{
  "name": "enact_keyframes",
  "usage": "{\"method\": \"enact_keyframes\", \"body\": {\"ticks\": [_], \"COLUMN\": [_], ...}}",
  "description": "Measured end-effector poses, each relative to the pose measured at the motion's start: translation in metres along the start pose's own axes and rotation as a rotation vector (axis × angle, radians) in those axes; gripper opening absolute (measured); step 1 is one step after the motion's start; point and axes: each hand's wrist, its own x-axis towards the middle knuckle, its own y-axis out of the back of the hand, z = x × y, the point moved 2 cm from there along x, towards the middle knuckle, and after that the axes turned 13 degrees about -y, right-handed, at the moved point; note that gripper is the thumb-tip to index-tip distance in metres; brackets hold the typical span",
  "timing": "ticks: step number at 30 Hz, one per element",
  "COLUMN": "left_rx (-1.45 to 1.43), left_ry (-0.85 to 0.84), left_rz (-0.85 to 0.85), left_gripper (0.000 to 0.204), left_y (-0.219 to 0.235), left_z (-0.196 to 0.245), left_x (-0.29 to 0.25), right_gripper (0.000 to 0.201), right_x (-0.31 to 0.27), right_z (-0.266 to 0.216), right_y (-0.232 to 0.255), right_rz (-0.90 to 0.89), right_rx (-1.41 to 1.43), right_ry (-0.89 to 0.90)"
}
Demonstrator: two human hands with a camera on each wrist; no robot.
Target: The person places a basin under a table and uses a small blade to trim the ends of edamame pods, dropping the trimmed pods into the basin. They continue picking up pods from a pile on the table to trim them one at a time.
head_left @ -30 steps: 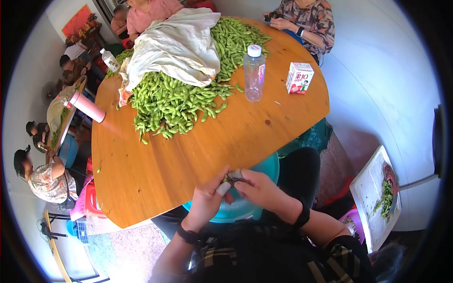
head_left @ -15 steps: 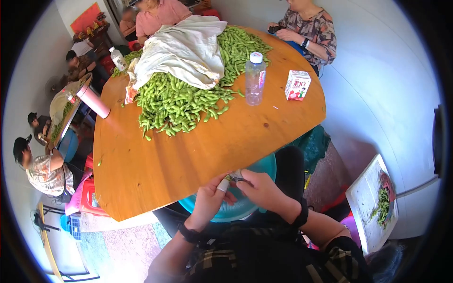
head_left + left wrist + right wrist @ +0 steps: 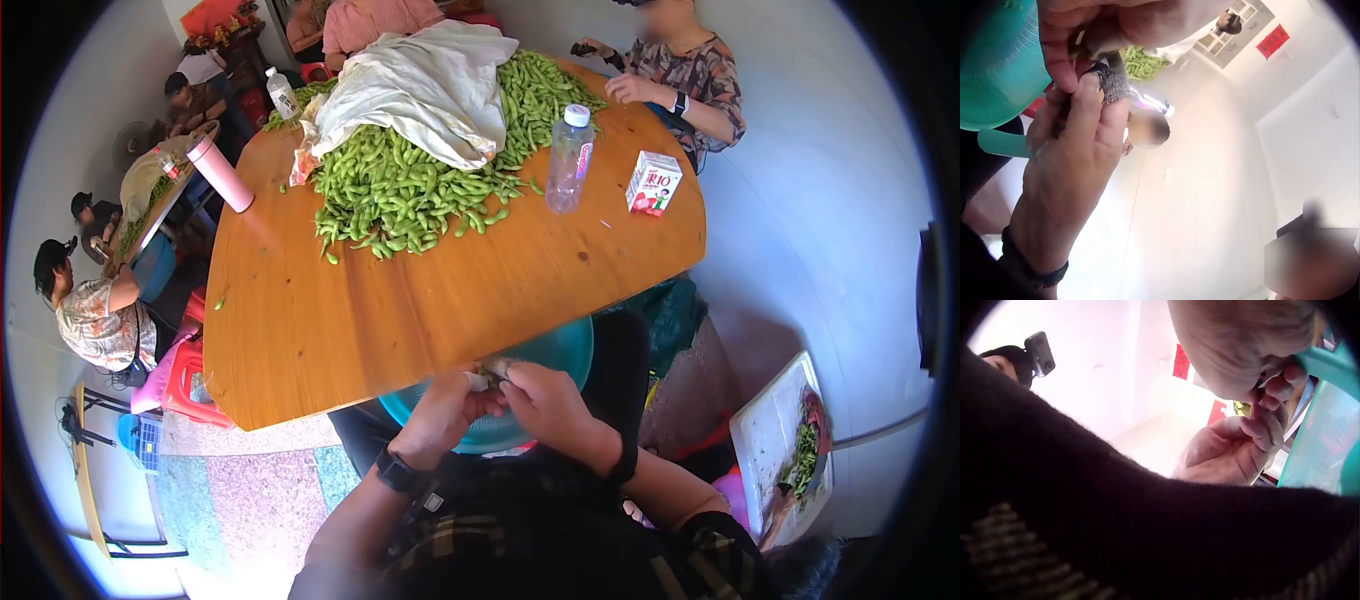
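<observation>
In the head view my left hand [image 3: 443,412] and right hand [image 3: 558,408] meet over the teal basin [image 3: 570,350], fingers curled. Between the fingertips is a small green piece, apparently a pod, showing yellow-green in the right wrist view [image 3: 1242,409]; the fingers hide most of it. The left hand [image 3: 1129,25] pinches it. A grey wrap [image 3: 1116,87] covers a fingertip of the right hand [image 3: 1069,169], which holds a small dark object [image 3: 1101,72] at its thumb. White wrapping shows on a left finger.
The wooden table [image 3: 330,340] bears piled green pods [image 3: 400,195], a cloth [image 3: 425,95], a clear bottle [image 3: 570,165], a drink carton [image 3: 654,184] and a pink flask [image 3: 220,175]. A white tray [image 3: 750,450] stands at right. People sit around.
The head view has shifted, so the table items appear farther right. Both hands stay together over the basin, with small finger movements. The person across at right has spread their hands apart.
</observation>
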Motion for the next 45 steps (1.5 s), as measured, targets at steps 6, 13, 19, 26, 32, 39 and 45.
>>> {"method": "enact_keyframes", "body": {"ticks": [6, 13, 19, 26, 32, 39, 45], "left_rx": [0.014, 0.015, 0.418, 0.304, 0.234, 0.392, 0.840], "left_ry": [-0.004, -0.012, -0.014, 0.092, 0.099, 0.237, 0.210], "left_rz": [-0.014, -0.025, -0.054, -0.097, -0.094, 0.105, -0.004], "left_gripper": [0.028, 0.025, 0.026, 0.023, 0.020, 0.038, 0.034], "left_y": [-0.002, 0.010, 0.015, 0.031, 0.043, 0.039, 0.002], "left_z": [-0.010, -0.022, -0.030, -0.050, -0.062, -0.068, -0.069], "left_x": [0.003, 0.001, 0.004, 0.018, 0.030, 0.051, 0.068], "right_gripper": [0.006, 0.008, 0.005, 0.010, 0.013, 0.027, 0.036], "right_x": [0.002, 0.003, 0.000, -0.005, 0.000, 0.010, 0.013], "right_z": [0.009, 0.015, 0.017, 0.034, 0.049, 0.095, 0.114], "right_y": [0.002, -0.005, -0.006, -0.006, -0.002, -0.013, -0.002], "right_rz": [-0.017, -0.023, -0.069, -0.052, -0.079, -0.193, 0.008], "right_rx": [0.044, 0.073, 0.172, -0.004, 0.006, 0.336, 0.552], "right_ry": [-0.044, -0.044, -0.122, -0.117, -0.128, -0.192, -0.320]}}
